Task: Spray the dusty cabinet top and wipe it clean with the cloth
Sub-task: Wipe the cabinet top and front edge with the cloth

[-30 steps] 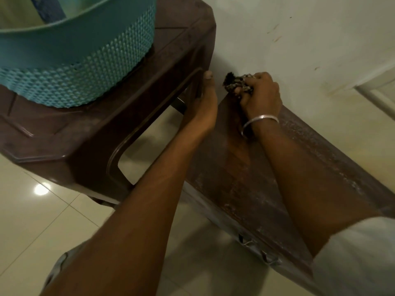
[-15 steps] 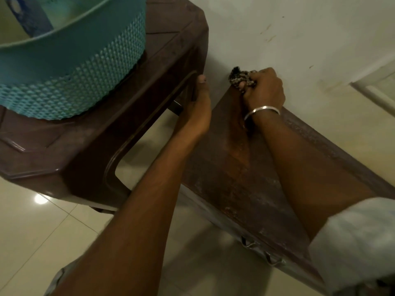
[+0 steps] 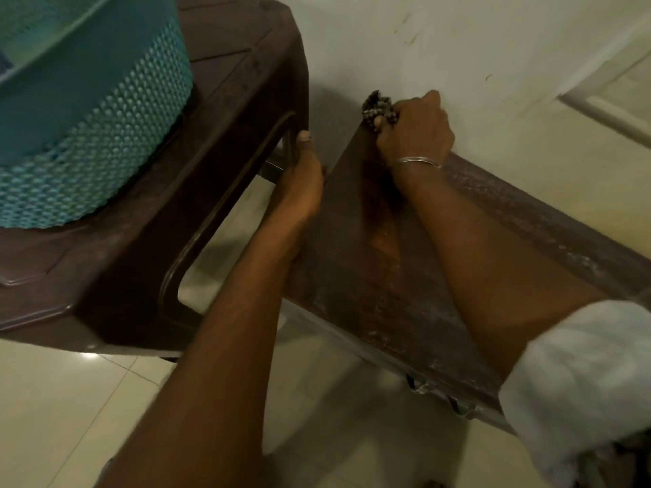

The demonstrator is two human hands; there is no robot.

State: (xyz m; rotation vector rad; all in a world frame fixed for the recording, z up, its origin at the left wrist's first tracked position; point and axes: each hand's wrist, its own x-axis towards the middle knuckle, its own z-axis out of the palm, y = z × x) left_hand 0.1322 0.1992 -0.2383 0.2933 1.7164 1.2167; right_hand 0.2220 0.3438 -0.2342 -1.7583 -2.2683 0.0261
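The dark brown cabinet top [image 3: 387, 276] runs along the wall, with pale dust along its back strip and front edge. My right hand [image 3: 415, 132] is closed on a bunched, speckled cloth [image 3: 378, 107] and presses it into the cabinet's far left corner against the wall. My left hand [image 3: 301, 184] grips the side opening of the brown plastic stool [image 3: 225, 135] next to the cabinet, thumb on top. No spray bottle is in view.
A teal textured basket [image 3: 91, 135] stands on the stool at upper left. The white wall [image 3: 493, 47] backs the cabinet. Glossy floor tiles [image 3: 70, 399] lie below. Metal latches [image 3: 440, 396] hang on the cabinet front.
My right hand has pushed the cloth a little farther into the corner by the wall. My left hand has kept its hold on the stool's edge.
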